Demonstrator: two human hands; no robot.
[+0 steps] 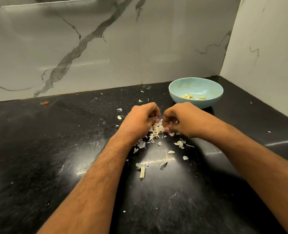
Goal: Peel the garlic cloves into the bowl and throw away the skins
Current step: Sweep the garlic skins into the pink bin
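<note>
Skins (156, 130) are piling up just below the centre of the frame, and that is where I am watching both hands working. The left hand (140, 118) and the right hand (183, 119) are sitting knuckle to knuckle over the heap, fingers curled inward and fingertips almost meeting. Something small is being pinched between them, most likely a clove, though I cannot tell for certain, because the fingers are hiding it and only papery husk is showing.

The bowl (196, 92), pale blue, is standing in the upper right of the frame, near the right hand and close to the marble wall, with a few peeled cloves (193, 97) lying at its bottom. Loose flakes are scattering over the black counter (55, 149) toward the lower centre.

To do this step well, I am judging that one hand should be holding the clove steady while the other is lifting the skin from the root end (short pulls, not one long tear). Working low over the pile is keeping the scraps together, which should be making the later sweep to the bin easier. The bowl is close enough that dropping the clove in needs only a short reach to the right.
</note>
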